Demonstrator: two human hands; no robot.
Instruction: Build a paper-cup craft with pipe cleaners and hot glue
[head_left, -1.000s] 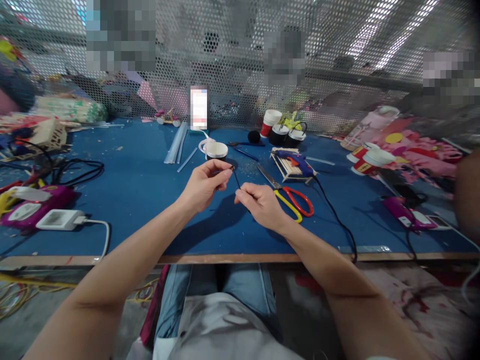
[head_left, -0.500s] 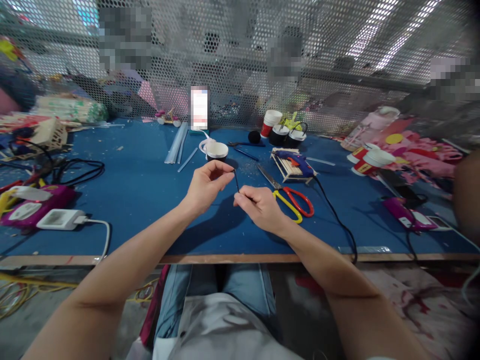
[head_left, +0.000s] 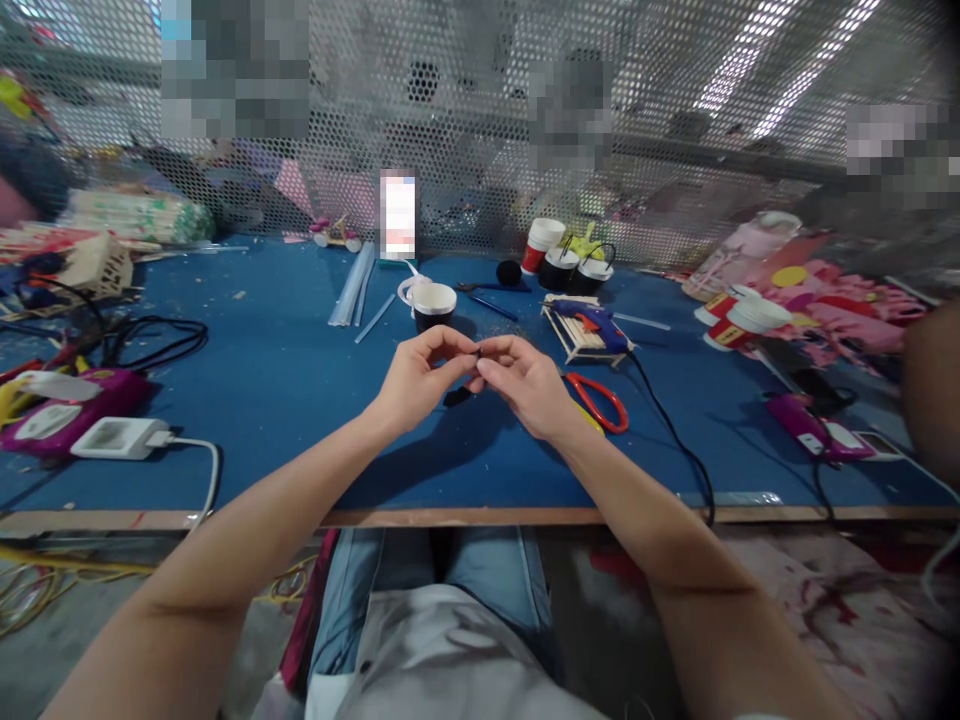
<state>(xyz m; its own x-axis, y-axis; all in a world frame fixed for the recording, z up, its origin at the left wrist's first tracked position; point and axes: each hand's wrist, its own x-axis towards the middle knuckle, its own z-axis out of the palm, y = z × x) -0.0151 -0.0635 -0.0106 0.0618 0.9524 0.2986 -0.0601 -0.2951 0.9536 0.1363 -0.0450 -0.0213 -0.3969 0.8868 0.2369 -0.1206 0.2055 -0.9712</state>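
My left hand (head_left: 421, 375) and my right hand (head_left: 525, 385) meet above the table. Both pinch a thin black strip (head_left: 478, 353) between thumb and fingertips. Most of the strip is hidden by my fingers, so I cannot tell its exact kind. A black end (head_left: 456, 398) shows below the fingers, over the blue tabletop. Just beyond my left hand stands a white-rimmed paper cup (head_left: 435, 298) with a black outside. Scissors (head_left: 600, 400) with one red and one yellow handle lie by my right hand, which covers their blades.
A blue glue gun (head_left: 600, 325) rests on a small wooden rack (head_left: 574, 345). Behind are a black pompom (head_left: 508, 273), black-wrapped cups (head_left: 559, 268) and clear glue sticks (head_left: 352, 288). A purple power strip (head_left: 82, 405) lies left. A perforated metal screen (head_left: 465, 130) closes the back.
My right hand has moved up and left until its fingertips meet those of my left hand. The black strip, earlier stretched between them, is now mostly covered.
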